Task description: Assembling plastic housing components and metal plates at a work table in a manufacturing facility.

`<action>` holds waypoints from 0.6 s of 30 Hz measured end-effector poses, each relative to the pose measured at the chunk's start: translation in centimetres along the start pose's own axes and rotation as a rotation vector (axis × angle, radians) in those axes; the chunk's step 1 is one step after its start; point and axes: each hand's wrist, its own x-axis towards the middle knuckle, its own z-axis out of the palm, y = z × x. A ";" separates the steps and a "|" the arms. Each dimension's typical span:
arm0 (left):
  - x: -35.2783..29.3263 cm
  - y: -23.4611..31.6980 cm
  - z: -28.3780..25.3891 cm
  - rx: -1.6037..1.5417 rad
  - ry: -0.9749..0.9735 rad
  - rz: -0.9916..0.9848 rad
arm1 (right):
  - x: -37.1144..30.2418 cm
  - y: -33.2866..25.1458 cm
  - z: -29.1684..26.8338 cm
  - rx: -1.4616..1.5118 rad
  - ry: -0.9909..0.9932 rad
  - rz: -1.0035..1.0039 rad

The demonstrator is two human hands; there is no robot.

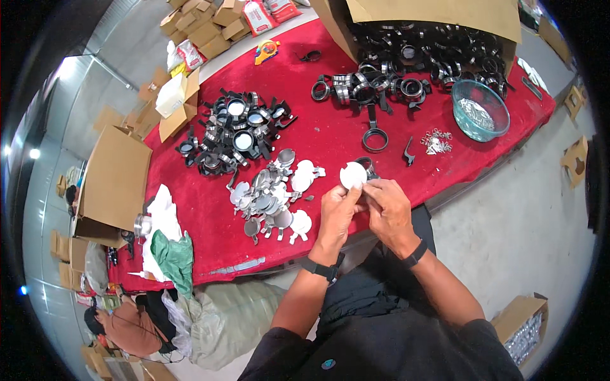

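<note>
Near the table's front edge, my left hand (pixel 340 214) pinches a flat white disc (pixel 353 175) with a notched rim between thumb and fingers. My right hand (pixel 390 211) is closed beside it, fingertips meeting at the disc's lower right edge; what they grip is hidden. Just behind the disc and the right fingertips shows part of a black ring (pixel 368 166); whether it is held or lies on the cloth I cannot tell. Left of my hands is a pile of grey and white discs with tabs (pixel 270 200). Beyond my hands lies a black ring with a handle (pixel 375 140).
A red cloth (pixel 305 82) covers the table. On it are a heap of black ring assemblies (pixel 235 130), a carton (pixel 438 11) spilling black rings, a glass bowl (pixel 481 114) of small metal parts, loose clips (pixel 436 141), a black lever (pixel 408 152) and a tape measure (pixel 267 51). A person (pixel 130 327) bends at lower left.
</note>
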 end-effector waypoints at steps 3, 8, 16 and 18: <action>1.4 -1.6 -1.7 0.423 0.132 0.088 | 0.0 -0.6 0.1 0.000 0.045 0.030; 1.7 -2.7 0.2 0.159 0.073 0.077 | -0.1 0.2 -0.7 -0.071 0.092 0.091; 3.8 -1.1 -3.1 0.994 0.303 0.311 | 4.0 4.4 -1.2 -0.049 0.192 0.336; 5.0 -1.7 -3.8 1.104 0.325 0.349 | 4.7 5.6 0.5 -0.077 0.183 0.276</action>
